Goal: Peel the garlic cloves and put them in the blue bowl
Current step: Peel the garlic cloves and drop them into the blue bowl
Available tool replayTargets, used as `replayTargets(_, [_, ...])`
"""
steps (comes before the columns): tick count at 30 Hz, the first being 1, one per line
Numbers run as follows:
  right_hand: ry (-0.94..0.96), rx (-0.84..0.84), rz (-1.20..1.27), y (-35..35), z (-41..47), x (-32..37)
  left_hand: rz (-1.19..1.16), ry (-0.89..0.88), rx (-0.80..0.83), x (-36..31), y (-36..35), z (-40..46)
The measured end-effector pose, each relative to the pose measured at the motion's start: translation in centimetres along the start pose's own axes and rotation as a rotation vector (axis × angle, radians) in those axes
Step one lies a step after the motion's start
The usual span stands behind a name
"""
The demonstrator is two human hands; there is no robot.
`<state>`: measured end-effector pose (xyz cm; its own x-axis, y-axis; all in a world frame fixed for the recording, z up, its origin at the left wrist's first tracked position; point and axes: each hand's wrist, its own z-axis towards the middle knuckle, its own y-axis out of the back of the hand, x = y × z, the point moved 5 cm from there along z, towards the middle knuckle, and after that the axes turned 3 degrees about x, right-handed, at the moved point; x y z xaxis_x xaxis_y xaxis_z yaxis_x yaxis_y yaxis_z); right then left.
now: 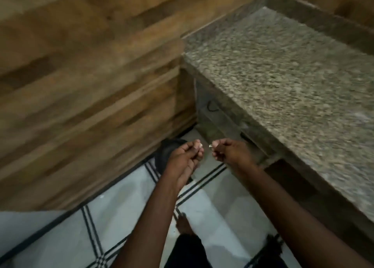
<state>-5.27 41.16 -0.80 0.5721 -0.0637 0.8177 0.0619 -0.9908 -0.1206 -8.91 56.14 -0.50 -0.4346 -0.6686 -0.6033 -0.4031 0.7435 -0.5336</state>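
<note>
Both bare hands are held out over the floor in the lower middle of the frame, just apart from each other, and the whole shot is pretty blurry. The left hand (187, 153) has its fingers curled in, with the thumb and fingertips pinching a small pale bit that looks like a garlic clove (200, 145), though it's too tiny and smeared to say if it's peeled. The right hand (228, 150) is curled too, and its fingertips pinch a thin whitish scrap, probably garlic skin (210, 145), poking out toward the left hand. The two pale bits sit near each other in the gap between the hands without touching. To the right, filling the upper right and right edge, is a speckled grey-brown granite countertop (293, 69) with a raised lip along its far side. The upper left is all brown wood-grain panelling (81, 75). Below the hands is a white tiled floor with black double lines (125, 213), a dark round thing (168, 150) sits on it just behind the left hand, and a bare foot (183, 225) shows near the bottom centre.
</note>
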Motion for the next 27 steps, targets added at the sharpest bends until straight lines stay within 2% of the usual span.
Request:
replayTargets(6, [-0.058,0.104,-0.116,-12.2,4.4,-1.3,-0.025,-0.038,-0.101,-7.0,9.9,1.8])
replayTargets(13, [-0.151,0.1,-0.24,-18.3,10.7,-4.5,-0.074,-0.046,-0.154,-10.1,16.6,5.8])
replayTargets(19, [-0.233,0.034,-0.305,-20.6,17.3,-9.4,-0.082,0.001,-0.219,-8.8,22.5,12.1])
replayTargets(27, [-0.356,-0.05,-0.427,-18.8,26.8,-20.0,0.018,0.194,-0.225,-0.4,30.0,22.4])
